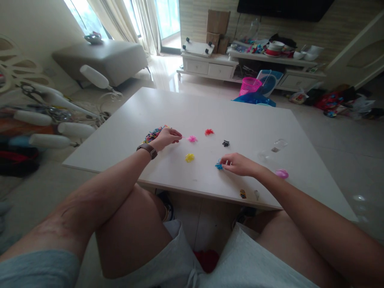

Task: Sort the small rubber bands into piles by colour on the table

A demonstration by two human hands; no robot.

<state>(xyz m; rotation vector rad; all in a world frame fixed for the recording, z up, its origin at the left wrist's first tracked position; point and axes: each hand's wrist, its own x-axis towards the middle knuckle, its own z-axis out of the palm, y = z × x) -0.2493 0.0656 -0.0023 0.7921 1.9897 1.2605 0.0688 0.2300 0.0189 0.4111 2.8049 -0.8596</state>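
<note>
My left hand point(168, 138), with a brown watch on the wrist, is closed in a pinch. A thin pink rubber band stretches from its fingertips toward the small pink pile point(192, 139). Partly hidden behind that hand lies a heap of mixed-colour rubber bands point(152, 135). My right hand point(237, 164) is low over the blue pile point(219, 165), its thumb and finger closed on a blue band that looks like a loop. Yellow bands point(189, 157), red bands point(209, 132) and black bands point(226, 143) lie in separate small piles between and beyond the hands.
On the white table point(240, 116), a clear bottle point(279, 145) and a pink item point(282, 173) lie to the right. A small yellow figure point(243, 194) is near the front edge. Beyond the table stands a pink basket point(250, 85); a white lamp point(94, 76) is at left.
</note>
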